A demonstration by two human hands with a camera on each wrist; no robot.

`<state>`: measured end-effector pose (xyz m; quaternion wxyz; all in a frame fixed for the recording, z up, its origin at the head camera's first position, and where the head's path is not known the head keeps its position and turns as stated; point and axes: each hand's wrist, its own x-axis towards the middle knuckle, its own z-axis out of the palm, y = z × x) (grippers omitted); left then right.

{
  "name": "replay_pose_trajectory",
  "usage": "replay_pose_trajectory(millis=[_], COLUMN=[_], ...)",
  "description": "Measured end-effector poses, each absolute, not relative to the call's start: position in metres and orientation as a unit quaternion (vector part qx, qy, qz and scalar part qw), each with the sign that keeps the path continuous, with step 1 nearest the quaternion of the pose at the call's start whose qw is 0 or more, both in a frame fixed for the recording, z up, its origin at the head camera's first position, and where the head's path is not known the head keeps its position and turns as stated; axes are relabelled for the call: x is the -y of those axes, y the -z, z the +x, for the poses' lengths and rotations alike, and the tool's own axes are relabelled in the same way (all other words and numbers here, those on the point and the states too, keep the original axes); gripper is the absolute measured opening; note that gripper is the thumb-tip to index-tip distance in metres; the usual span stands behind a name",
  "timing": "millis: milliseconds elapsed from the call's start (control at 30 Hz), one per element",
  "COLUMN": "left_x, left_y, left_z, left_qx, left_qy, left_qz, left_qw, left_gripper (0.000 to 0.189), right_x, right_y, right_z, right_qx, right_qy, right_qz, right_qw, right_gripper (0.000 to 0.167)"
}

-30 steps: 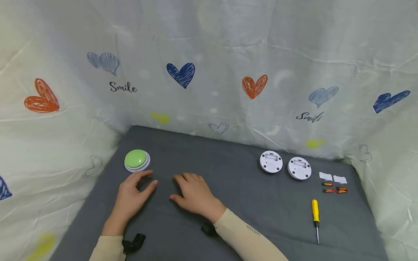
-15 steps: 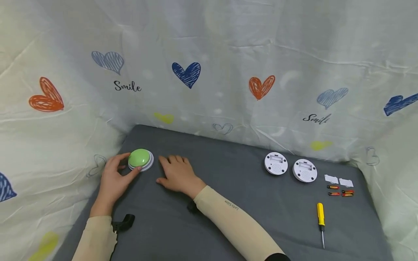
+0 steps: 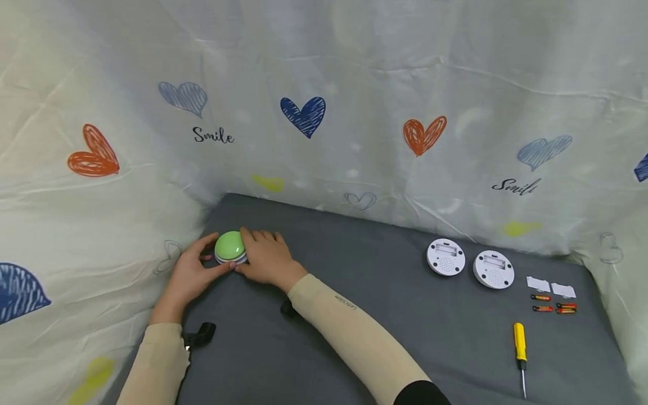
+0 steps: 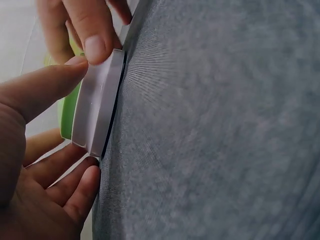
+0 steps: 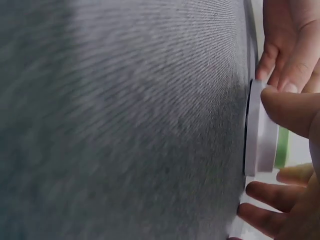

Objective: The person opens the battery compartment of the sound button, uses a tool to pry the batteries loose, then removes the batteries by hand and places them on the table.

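Note:
At the left of the table sits a round push button (image 3: 229,245) with a green dome on a white base. My left hand (image 3: 191,278) grips it from the left, thumb along the near rim and fingers around the far side. From the right, my right hand (image 3: 265,259) holds the same button, its thumb close to the left thumb. In the left wrist view the white base (image 4: 97,100) stands between thumb and fingers, its underside close to the cloth. The right wrist view has the right thumb (image 5: 290,111) against the base's edge.
Two white round units (image 3: 446,257) lie at the back right, battery slots upward. Beside them are two white covers (image 3: 538,284) and several small red-and-black batteries (image 3: 543,309). A yellow-handled screwdriver (image 3: 520,343) lies in front. A heart-printed curtain (image 3: 354,84) surrounds the dark table cloth (image 3: 354,281).
Both hands have moved away from me to the button. The left hand reached around it first, then the right hand closed in from the right. The head view has shifted slightly left.

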<state>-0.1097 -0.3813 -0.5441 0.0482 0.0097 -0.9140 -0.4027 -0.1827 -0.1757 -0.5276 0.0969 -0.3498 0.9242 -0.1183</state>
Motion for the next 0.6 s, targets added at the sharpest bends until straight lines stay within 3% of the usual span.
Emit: replay_pose_trajectory(millis=[600], left_x=[0.375], left_y=[0.542], left_z=[-0.104], left_qx=[0.927], left_qy=[0.372], left_qz=[0.013], left_qw=[0.051], left_gripper=[0.08], right_x=[0.168], right_y=[0.536], right_z=[-0.18], right_qx=[-0.919], right_qy=[0.151], right_qz=[-0.353], right_qw=[0.084], right_gripper=[0.08])
